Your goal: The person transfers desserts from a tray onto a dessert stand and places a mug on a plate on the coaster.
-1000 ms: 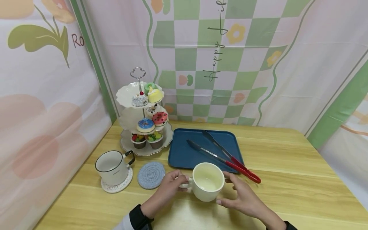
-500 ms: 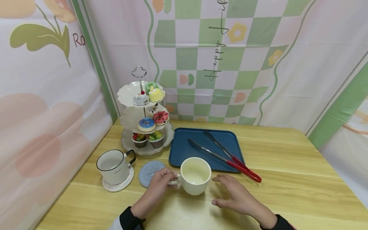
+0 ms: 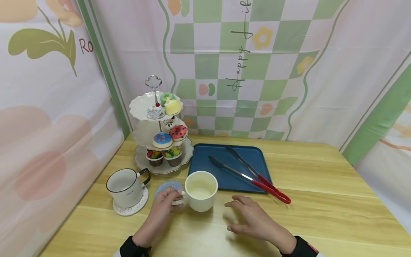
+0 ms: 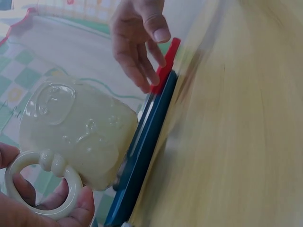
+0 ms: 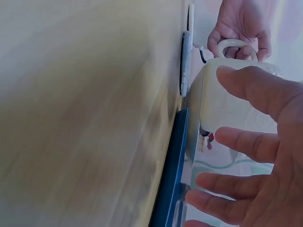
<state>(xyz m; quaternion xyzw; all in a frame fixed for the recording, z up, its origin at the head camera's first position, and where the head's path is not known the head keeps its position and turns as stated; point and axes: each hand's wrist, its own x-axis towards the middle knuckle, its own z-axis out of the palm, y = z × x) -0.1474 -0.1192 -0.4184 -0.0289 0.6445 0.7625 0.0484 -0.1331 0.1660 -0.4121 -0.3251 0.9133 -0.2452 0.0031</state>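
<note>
My left hand [image 3: 163, 207] grips the ring-shaped handle [image 4: 71, 189] of a cream mug [image 3: 201, 192]. The mug is upright above the table, and no drink shows inside it. In the left wrist view, raised patterns cover its side. Partly behind the left hand lies a round blue-grey coaster [image 3: 169, 184]. My right hand [image 3: 252, 219] is apart from the mug, to its right, fingers spread and holding nothing. Behind the mug is a blue tray [image 3: 200, 157], with red-handled tongs [image 3: 250, 178] lying across it and their handles past its front right corner.
A white mug with a black rim [image 3: 125, 189] stands on a white coaster [image 3: 141, 205] at the left. Behind it, a three-tier stand [image 3: 138, 107] bears several small cakes, donuts and cupcakes. Patterned cloth [image 3: 237, 71] hangs along the table's back and left edges.
My left hand has carried the cream mug leftward, so it now overlaps part of the blue-grey coaster. The right hand, close by the mug's side earlier, has drawn apart from it and shifted slightly left.
</note>
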